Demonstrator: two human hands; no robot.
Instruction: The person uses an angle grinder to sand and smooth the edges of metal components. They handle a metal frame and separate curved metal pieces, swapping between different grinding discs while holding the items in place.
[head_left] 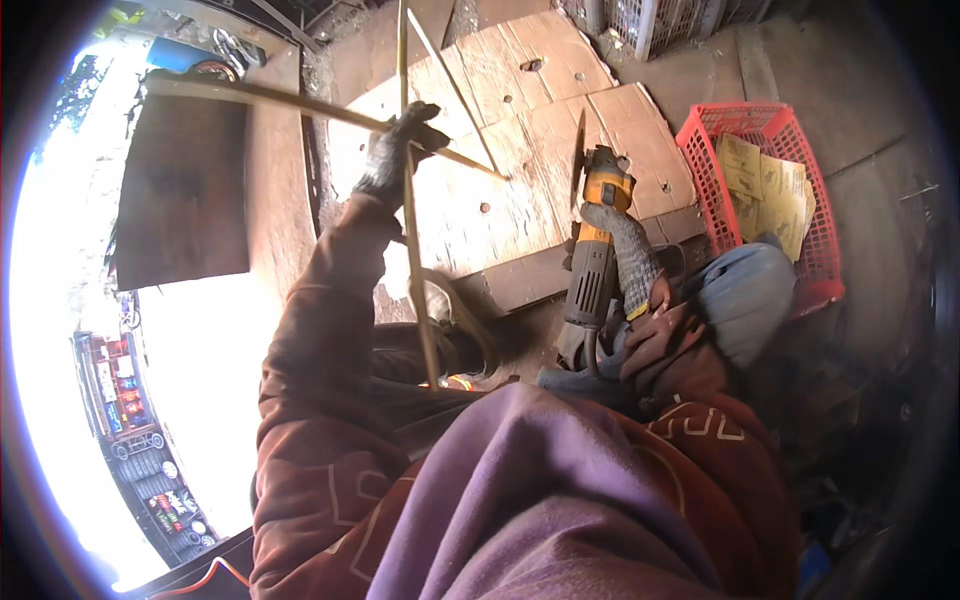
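My left hand point(395, 155), in a dark grey work glove, is closed around thin, light-brown bars point(417, 260) where they cross. One bar runs lengthwise toward my lap, and another slants across from the far left. A third thin bar point(455, 90) meets the slanting one at a point over the cardboard. I cannot tell whether they are wood or metal. My right hand point(622, 240), in a grey knitted glove, grips an orange and dark grey angle grinder point(597, 265). Its thin disc point(579, 160) stands edge-on at the far end, apart from the bars.
Flattened cardboard point(540, 130) with holes lies on the floor ahead. To the right is a red plastic basket point(830, 235) holding yellow printed packets point(780, 195). Grey crates point(665, 22) stand at the back. A dark brown panel point(185, 185) is at left, beside a bright opening.
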